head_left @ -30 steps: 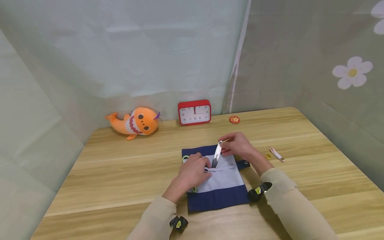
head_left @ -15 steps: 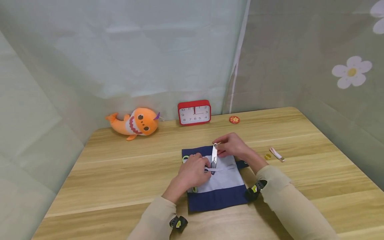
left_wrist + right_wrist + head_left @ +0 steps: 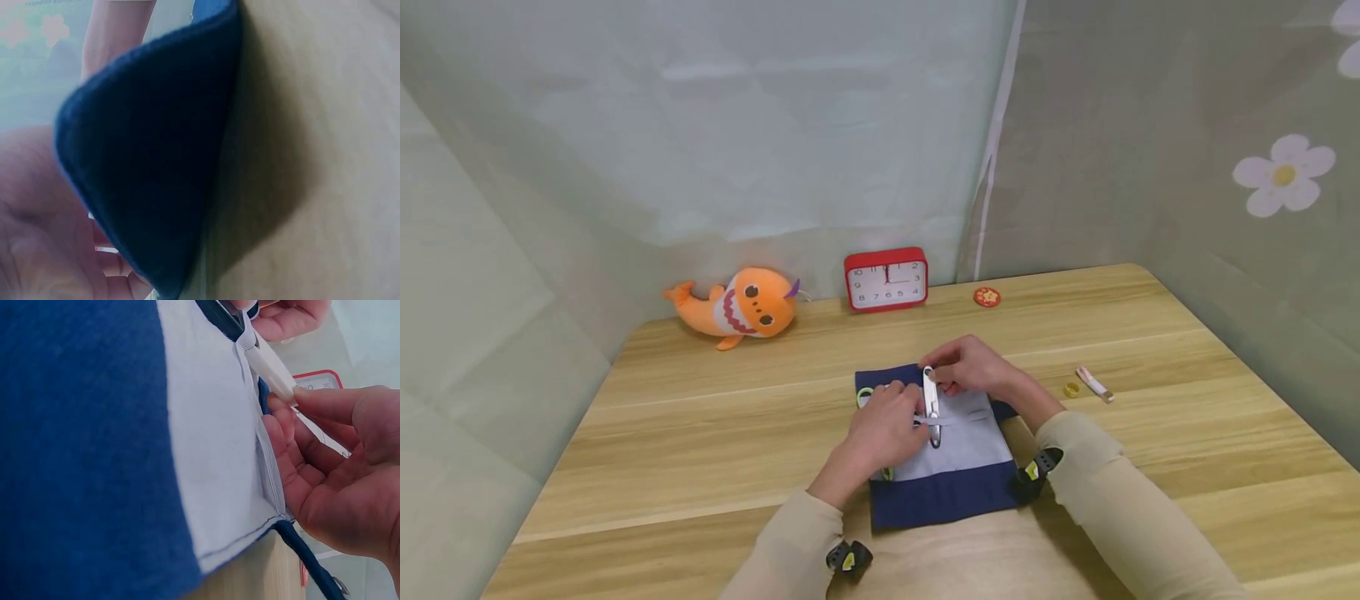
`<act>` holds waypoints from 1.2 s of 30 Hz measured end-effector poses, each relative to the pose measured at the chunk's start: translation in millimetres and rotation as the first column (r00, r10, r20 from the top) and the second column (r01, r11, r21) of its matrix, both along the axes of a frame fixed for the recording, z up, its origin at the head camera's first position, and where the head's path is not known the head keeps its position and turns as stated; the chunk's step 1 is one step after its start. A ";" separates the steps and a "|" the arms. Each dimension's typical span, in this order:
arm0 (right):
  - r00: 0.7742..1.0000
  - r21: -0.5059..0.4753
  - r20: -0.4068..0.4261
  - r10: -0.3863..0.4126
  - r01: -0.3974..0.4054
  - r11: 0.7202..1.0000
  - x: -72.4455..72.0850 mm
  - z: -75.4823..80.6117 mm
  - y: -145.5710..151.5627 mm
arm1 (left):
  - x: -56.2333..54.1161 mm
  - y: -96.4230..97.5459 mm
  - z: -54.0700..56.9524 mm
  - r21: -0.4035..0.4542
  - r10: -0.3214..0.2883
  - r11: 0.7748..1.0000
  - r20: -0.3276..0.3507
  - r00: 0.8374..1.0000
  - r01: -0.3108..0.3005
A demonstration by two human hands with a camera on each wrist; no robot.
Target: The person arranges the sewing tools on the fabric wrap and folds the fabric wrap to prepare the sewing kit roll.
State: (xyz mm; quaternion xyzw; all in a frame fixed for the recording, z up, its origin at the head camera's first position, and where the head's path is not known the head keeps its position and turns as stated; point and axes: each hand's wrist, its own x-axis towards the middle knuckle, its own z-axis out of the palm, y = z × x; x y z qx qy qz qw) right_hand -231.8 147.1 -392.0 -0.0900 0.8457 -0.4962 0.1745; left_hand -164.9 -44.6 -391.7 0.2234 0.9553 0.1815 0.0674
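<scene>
A navy roll-up case [image 3: 943, 500] with a pale lining lies unrolled on the table. A white elastic strap [image 3: 958, 423] crosses its lining. My right hand [image 3: 973, 367] pinches the upper end of a slim white tool [image 3: 931, 396], its dark lower end passed under the strap; its exact kind is unclear. In the right wrist view, my thumb and fingers grip this white tool [image 3: 275, 372]. My left hand [image 3: 887, 425] pinches the strap just left of the tool. Beneath it, a light-green loop handle [image 3: 865, 397] shows, the rest covered. The case's navy edge [image 3: 150, 137] hides much of the left wrist view.
An orange plush shark [image 3: 737, 308], a red clock [image 3: 887, 282] and a round red badge [image 3: 987, 297] stand or lie along the table's back. To the right are a small yellow ring [image 3: 1071, 389] and a pinkish-white strip [image 3: 1094, 384].
My right hand has moved left and slightly down with the white tool. Its dark end has slid under the strap and out below it. My left hand has stayed in place.
</scene>
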 end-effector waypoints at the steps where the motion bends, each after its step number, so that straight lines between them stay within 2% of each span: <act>1: 1.000 0.006 -0.002 0.002 -0.002 1.000 -0.1 -0.3 -0.2 | -0.1 0.2 -0.1 0.003 0.002 1.000 0.001 1.000 -0.002; 7: 1.000 0.001 -0.005 0.027 -0.027 1.000 -0.7 -1.9 -1.2 | -0.8 0.6 -0.8 0.001 0.009 1.000 -0.001 1.000 -0.009; 15: 0.999 -0.002 -0.020 0.051 -0.051 0.999 -0.5 -3.0 0.1 | -0.5 -0.2 0.1 0.039 -0.011 0.999 -0.017 1.000 0.012; 28: 0.988 0.075 -0.071 0.140 -0.135 0.988 0.8 -3.5 0.9 | 0.1 0.2 1.0 0.033 0.000 0.999 0.004 1.000 0.000; 36: 0.984 0.114 -0.074 0.161 -0.152 0.982 2.2 -2.0 -1.3 | 0.0 0.4 0.4 0.026 -0.001 1.000 0.000 1.000 0.001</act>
